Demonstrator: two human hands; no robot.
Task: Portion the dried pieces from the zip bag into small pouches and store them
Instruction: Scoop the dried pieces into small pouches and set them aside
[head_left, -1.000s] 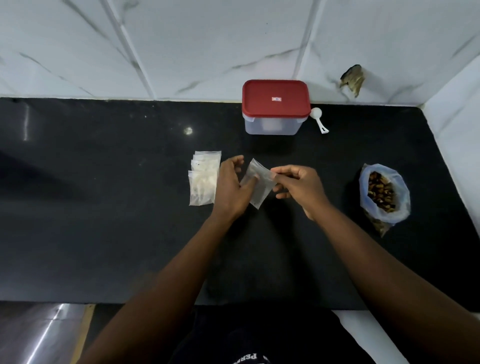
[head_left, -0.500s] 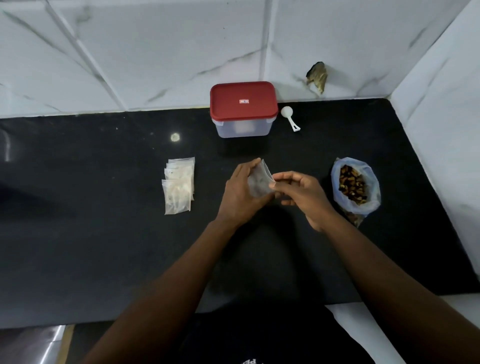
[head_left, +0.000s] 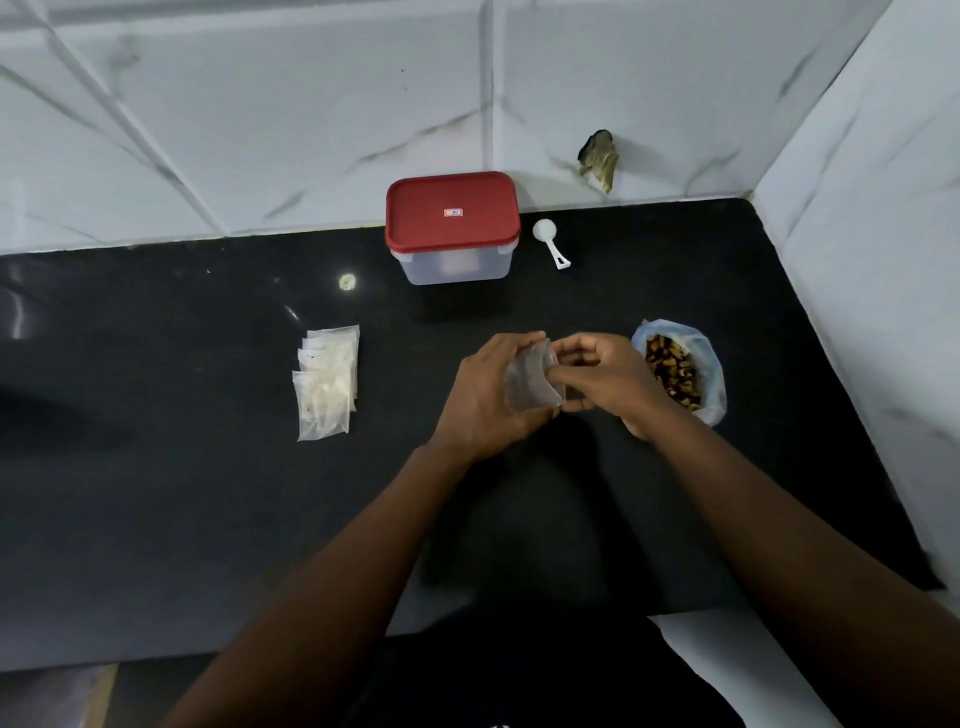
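My left hand (head_left: 480, 392) holds a small clear pouch (head_left: 532, 382) upright over the black counter, fingers curled round its left side. My right hand (head_left: 605, 374) pinches the pouch's top right edge with thumb and fingers. The pouch looks empty. Just right of my right hand stands the open zip bag (head_left: 698, 358) with dark and tan dried pieces (head_left: 670, 369) inside. A stack of several empty clear pouches (head_left: 327, 382) lies flat to the left of my hands.
A clear storage box with a red lid (head_left: 452, 223) stands at the back against the tiled wall. A white plastic scoop (head_left: 550, 241) lies right of it. A white wall closes the counter (head_left: 156, 493) on the right. The counter's front edge is near my body.
The pouch has turned from flat and slanted to upright between my hands, and both hands have closed in on its top edge. The view has shifted left and down slightly.
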